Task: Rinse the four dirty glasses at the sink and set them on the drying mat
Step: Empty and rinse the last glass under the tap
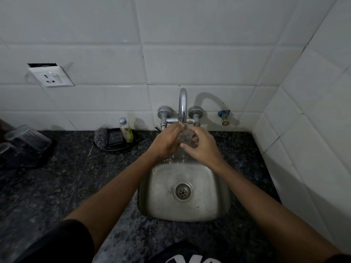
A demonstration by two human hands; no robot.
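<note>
A wall of white rectangular tiles fills the upper half of the frame, and a dark speckled granite tabletop spreads below it. A small square stainless steel sink with a round drain is set into the tabletop at lower centre. Above it, a curved chrome tap is mounted on the wall, and water is seen falling from the spout into the sink. A clear drinking glass is held tilted under the spout, just above centre of the frame. It is gripped from both sides: the left hand is closed around its left part, and the right hand is wrapped around its right end. At the left edge of the frame, clear upturned glasses are seen on a dark drying mat; their number cannot be told. A black tray with a steel scourer and a small bottle of yellow liquid stands left of the tap.
</note>
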